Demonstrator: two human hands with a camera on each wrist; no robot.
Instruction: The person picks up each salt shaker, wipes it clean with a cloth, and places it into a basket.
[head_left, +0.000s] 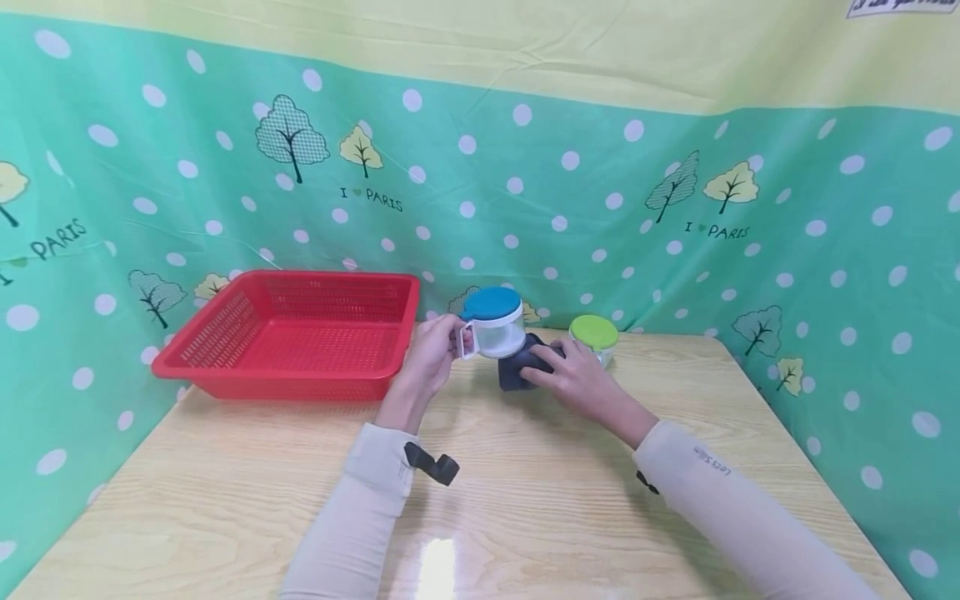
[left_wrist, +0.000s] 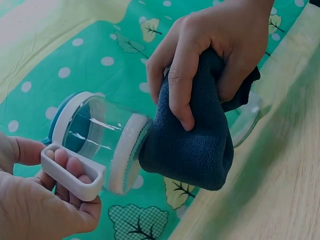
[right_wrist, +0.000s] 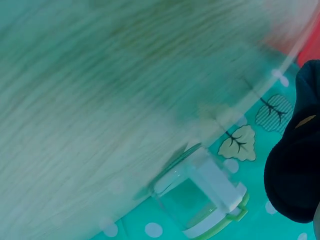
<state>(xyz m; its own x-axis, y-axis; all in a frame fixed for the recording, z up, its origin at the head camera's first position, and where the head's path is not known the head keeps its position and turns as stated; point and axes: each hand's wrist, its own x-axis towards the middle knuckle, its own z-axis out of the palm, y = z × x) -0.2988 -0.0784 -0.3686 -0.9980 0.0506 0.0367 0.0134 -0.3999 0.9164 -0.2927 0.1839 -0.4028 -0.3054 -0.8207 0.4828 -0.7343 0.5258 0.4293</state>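
My left hand (head_left: 431,354) grips the white handle (left_wrist: 75,172) of a clear jar (head_left: 501,337) with a blue lid (head_left: 491,303), held above the table. In the left wrist view the jar is tilted on its side, its white base toward the other hand. Bunched in my right hand (head_left: 581,379) is a dark blue cloth (left_wrist: 187,145), which meets the jar's base. A second clear jar (right_wrist: 187,200), with a green lid (head_left: 594,331), stands on the table just behind the right hand. Only a dark part of the cloth shows in the right wrist view.
A red plastic basket (head_left: 300,387) sits at the back left of the wooden table (head_left: 525,492). Behind and beside the table hangs a green dotted curtain (head_left: 517,217) with printed trees. Black straps (head_left: 431,462) circle the wrists.
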